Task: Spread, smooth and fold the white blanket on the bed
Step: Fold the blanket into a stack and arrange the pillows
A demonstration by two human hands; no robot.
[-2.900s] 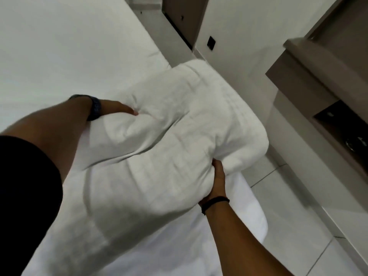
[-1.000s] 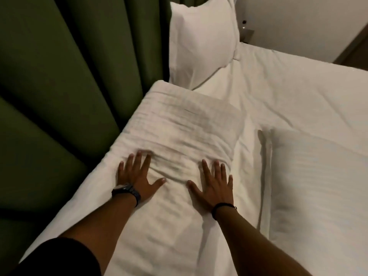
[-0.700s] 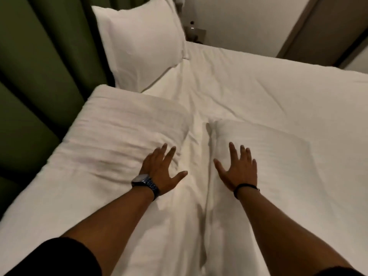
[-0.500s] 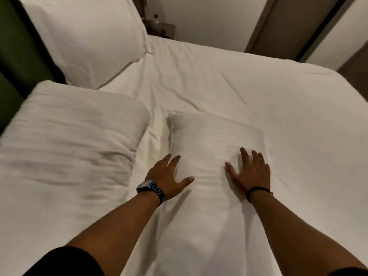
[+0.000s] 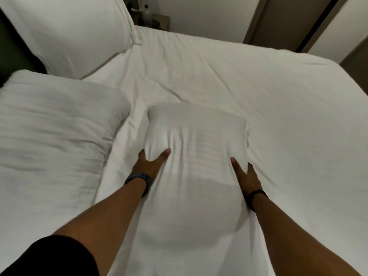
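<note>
The folded white blanket lies as a thick striped bundle on the left side of the bed, with neither hand on it. A white pillow lies in the middle of the bed in front of me. My left hand holds the pillow's left side, thumb on top and fingers tucked beneath. My right hand clasps its right side in the same way. The pillow's near end bulges up between my forearms.
A second white pillow leans at the head of the bed, top left. Behind it a small bedside shelf holds dark items. A brown door frame stands beyond the far edge. The sheet is creased around the middle pillow.
My hands left the folded blanket, moved right onto the middle pillow, then slid from flat on top to gripping its two sides. My view swung right.
</note>
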